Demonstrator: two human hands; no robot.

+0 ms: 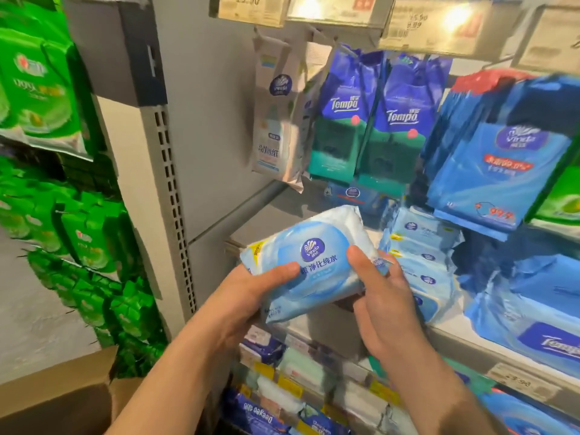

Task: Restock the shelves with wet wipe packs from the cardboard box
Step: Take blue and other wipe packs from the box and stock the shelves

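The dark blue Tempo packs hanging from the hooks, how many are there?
2 show their fronts: a left Tempo pack and a right Tempo pack, side by side above the shelf. More may hang hidden behind them.

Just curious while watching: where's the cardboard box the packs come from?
The cardboard box sits at the head view's bottom left, below the green packs, left of the person's left hand.

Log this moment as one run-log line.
phase: carrying to shelf | held: wet wipe pack | left hand: grips pack | right hand: grips pack | target: matching stack on shelf | cardboard box: lower left
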